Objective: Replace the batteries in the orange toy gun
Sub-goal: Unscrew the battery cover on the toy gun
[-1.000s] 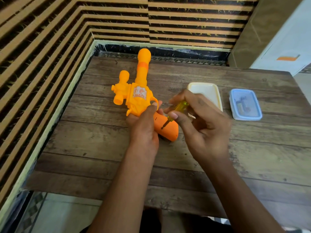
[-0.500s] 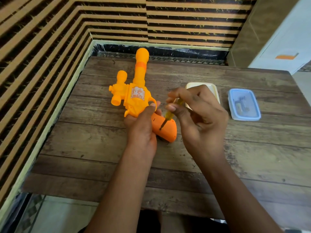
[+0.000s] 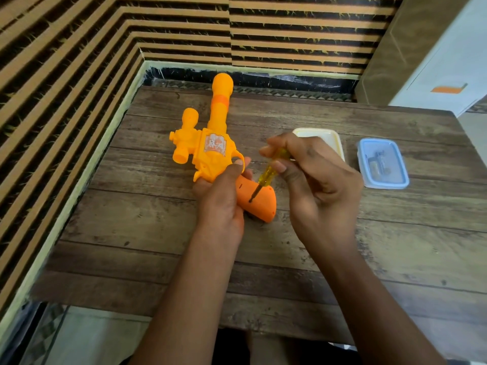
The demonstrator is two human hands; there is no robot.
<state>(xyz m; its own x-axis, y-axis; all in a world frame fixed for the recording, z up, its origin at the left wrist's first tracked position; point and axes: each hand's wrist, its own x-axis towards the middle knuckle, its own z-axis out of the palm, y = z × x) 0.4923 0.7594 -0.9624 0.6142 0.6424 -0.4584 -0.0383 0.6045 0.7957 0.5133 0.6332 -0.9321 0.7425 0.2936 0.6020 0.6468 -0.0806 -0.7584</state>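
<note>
Orange plastic toy gun [image 3: 210,151] sits on the brown wooden table [image 3: 369,246], barrel pointing far, so the grip's side faces up. My left hand [image 3: 221,201] clamps it near the trigger to stop it twisting, I reckon. My right hand [image 3: 316,175] pinches the clear yellow screwdriver [image 3: 268,172], tip on the grip.

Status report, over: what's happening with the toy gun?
Left grip holds orange toy gun. Right grip pinches yellow screwdriver, tip on gun's handle. Nothing in the way.

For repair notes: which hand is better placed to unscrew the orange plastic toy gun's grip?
Right: right hand pinches the yellow clear-handled screwdriver, tip on the grip of the orange plastic toy gun; left hand steadies it.
</note>
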